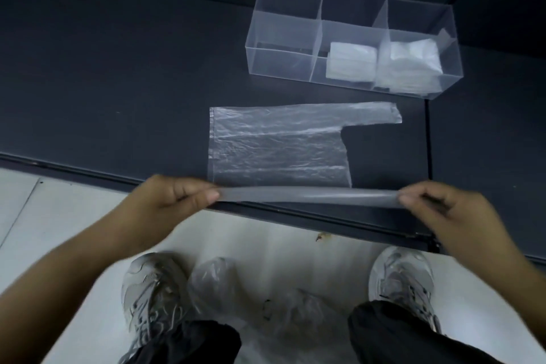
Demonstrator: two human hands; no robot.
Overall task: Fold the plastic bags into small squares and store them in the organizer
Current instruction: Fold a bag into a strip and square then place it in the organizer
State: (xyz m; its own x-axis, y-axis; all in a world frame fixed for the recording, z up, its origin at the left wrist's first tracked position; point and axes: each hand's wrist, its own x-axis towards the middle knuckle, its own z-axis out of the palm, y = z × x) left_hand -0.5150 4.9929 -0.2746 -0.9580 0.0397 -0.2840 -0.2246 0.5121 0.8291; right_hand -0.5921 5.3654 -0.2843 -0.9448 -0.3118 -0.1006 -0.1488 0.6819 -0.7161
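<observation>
A dark matte surface (103, 68) is filling the upper two thirds of the frame. Its near edge is slanting from the middle left down toward the lower right, and a pale tiled floor (266, 233) is showing below it.

The clear plastic bag (277, 145) you are folding is lying flat on the surface at the centre of the frame. One handle strip is reaching out to the right along its far side. You are lifting its near edge as a long, blurred strip stretched between your hands, just above the surface's edge. Your left hand (177, 201) is pinching the strip's left end between thumb and fingers. Your right hand (443, 204) is pinching the right end the same way.

The transparent organizer (283, 3) is standing in the upper right of the frame, just beyond the bag's handle and not touching it. It is divided into two rows of three compartments. One folded bag (350, 60) is sitting in the near middle compartment, and a stack of folded bags (413, 62) is filling the near right one. A thin seam (428, 142) is running down the surface to the right of the flat bag.

At the bottom of the frame your grey shoes are planted on the floor, the left shoe (150, 295) and the right shoe (401, 278) well apart. Crumpled loose bags (212, 278) are lying between them. A small brown stain (320, 236) is marking the floor close to the surface's edge.
</observation>
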